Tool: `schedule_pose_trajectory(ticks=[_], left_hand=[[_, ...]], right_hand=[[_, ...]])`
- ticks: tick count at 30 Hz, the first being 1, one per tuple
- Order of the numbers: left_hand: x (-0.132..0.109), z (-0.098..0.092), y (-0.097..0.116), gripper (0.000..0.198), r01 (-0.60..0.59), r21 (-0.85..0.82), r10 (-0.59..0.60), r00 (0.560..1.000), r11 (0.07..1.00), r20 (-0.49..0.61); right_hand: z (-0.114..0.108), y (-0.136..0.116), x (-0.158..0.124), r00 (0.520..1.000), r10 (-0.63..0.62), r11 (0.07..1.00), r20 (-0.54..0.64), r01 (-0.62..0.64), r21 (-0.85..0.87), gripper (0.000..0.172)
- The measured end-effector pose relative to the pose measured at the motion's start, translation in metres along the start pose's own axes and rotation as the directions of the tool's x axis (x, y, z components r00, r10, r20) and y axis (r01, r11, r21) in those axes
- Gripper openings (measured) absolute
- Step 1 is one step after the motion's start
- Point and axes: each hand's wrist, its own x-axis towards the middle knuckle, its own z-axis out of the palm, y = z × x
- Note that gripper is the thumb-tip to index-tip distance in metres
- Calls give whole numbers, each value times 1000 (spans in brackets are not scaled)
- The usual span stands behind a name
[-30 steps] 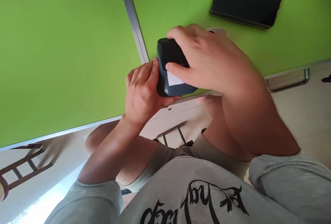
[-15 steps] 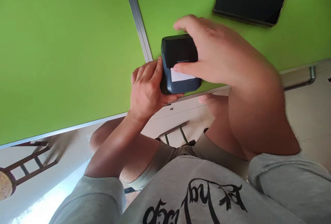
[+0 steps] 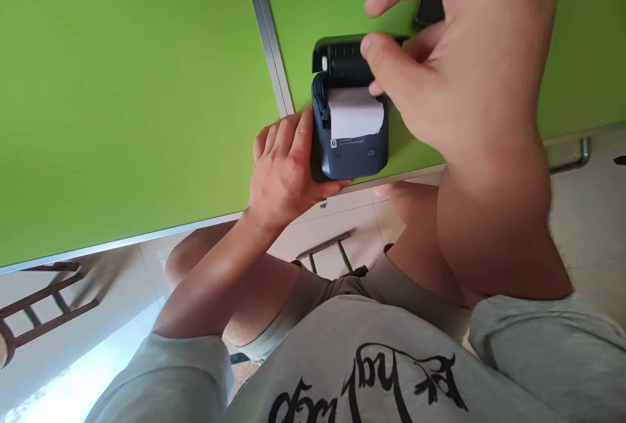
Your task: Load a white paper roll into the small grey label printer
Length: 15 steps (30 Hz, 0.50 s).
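Printer (image 3: 355, 161) sits open, right hand (image 3: 464, 77) hiding most of a phone (image 3: 430, 9).

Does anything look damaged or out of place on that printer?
Only the paper stands out: its near edge looks uneven, perhaps torn. The mini printer and its open lid show no visible damage.

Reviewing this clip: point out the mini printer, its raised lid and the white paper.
Mini printer (image 3: 351, 163): head view, on the front of its dark blue housing.
Raised lid (image 3: 345, 66): head view, on its black inner side.
White paper (image 3: 357, 113): head view, near the middle of the exposed paper.
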Motion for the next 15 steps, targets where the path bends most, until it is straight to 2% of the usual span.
schedule_pose_trajectory(ticks=[4,7,10,15], left_hand=[[0,0,0,111,-2,-4,2,1000,1000,5],[-1,0,-1,110,-3,-7,3,1000,1000,5],[-1,1,-1,112,4,-13,-4,1000,1000,5],[-1,2,-1,112,5,-20,-5,1000,1000,15]], right_hand=[[6,6,-1,994,-72,996,-80,75,44,34],[6,1,-1,999,-46,998,20,47,-37,28],[4,-8,1,987,55,984,152,-28,-177,29],[10,-10,4,946,215,924,242,-116,-365,36]])
